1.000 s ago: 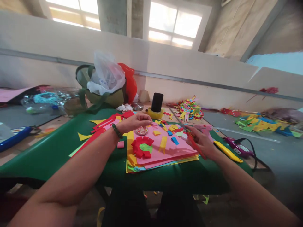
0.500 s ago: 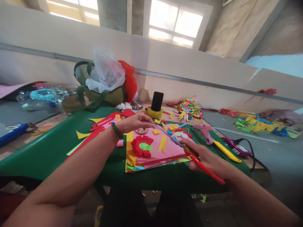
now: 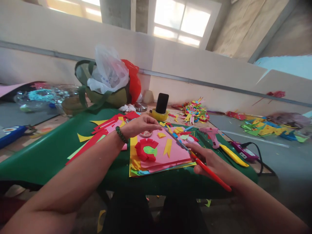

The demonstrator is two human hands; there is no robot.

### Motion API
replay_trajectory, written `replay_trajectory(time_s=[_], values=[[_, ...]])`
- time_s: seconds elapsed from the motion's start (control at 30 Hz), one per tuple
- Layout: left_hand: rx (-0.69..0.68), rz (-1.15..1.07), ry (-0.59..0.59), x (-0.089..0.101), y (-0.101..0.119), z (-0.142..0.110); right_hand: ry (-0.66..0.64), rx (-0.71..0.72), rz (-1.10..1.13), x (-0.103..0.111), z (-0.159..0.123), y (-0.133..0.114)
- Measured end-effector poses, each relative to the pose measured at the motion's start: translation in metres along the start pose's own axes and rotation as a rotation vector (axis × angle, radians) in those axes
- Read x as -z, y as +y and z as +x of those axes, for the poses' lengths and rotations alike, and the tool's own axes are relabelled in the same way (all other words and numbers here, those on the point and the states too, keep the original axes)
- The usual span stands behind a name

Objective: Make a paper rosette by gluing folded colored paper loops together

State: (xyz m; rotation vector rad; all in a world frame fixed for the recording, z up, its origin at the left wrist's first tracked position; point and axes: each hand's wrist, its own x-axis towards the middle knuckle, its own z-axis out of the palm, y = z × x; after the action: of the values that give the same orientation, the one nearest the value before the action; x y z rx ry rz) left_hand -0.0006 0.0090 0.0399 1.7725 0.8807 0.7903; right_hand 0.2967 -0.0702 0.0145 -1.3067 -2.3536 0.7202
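My right hand [image 3: 211, 161] grips red-handled scissors [image 3: 195, 157], their blades reaching up and left toward my left fingertips. Wearing a green bead bracelet, my left hand [image 3: 141, 124] hovers over the pink sheet with its fingers pinched on a small piece that I cannot make out, right at the scissor tips. Below it lie a stack of coloured sheets [image 3: 159, 156] topped by pink, a red paper rosette with a green centre [image 3: 145, 150], a yellow strip [image 3: 167, 147] and several small scraps.
A green sheet [image 3: 56, 149] covers the table. Behind stand a green bag stuffed with plastic bags [image 3: 107, 84], a phone in a yellow tape roll [image 3: 161, 107] and a pile of paper flowers [image 3: 194, 112]. A pink glue gun [image 3: 211, 134] and yellow cutter [image 3: 233, 155] lie at right.
My right hand drew back toward me with the scissors, and the blades swung from pointing far up the table to point at my left fingertips. The left hand barely moved.
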Motion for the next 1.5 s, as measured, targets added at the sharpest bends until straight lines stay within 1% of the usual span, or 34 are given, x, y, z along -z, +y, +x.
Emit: replay_trajectory(time_s=[0.23,0.47,0.6,0.87,1.0,1.23,1.5], values=[[-0.014,0.024,-0.017,-0.0008,0.0004,-0.0003,-0.002,-0.031,0.035,-0.0009,-0.0014,0.0031],[-0.003,-0.013,-0.023,-0.002,-0.0017,0.0004,0.034,-0.009,0.017,-0.0041,-0.0008,0.0066],[0.005,-0.002,-0.015,-0.0016,-0.0023,0.0003,0.022,-0.012,0.006,-0.0036,-0.0008,0.0051],[0.048,-0.022,-0.062,-0.0012,-0.0022,0.0006,-0.038,-0.025,0.021,0.0003,-0.0048,-0.0005],[0.05,-0.03,-0.068,-0.0016,-0.0022,0.0008,-0.023,-0.039,0.021,-0.0012,-0.0041,-0.0001],[0.059,-0.074,-0.092,-0.0004,-0.0009,0.0,-0.007,-0.006,0.026,-0.0043,-0.0017,0.0034],[0.075,-0.055,-0.102,-0.0001,-0.0013,-0.0005,-0.001,-0.05,0.022,-0.0029,-0.005,-0.0009]])
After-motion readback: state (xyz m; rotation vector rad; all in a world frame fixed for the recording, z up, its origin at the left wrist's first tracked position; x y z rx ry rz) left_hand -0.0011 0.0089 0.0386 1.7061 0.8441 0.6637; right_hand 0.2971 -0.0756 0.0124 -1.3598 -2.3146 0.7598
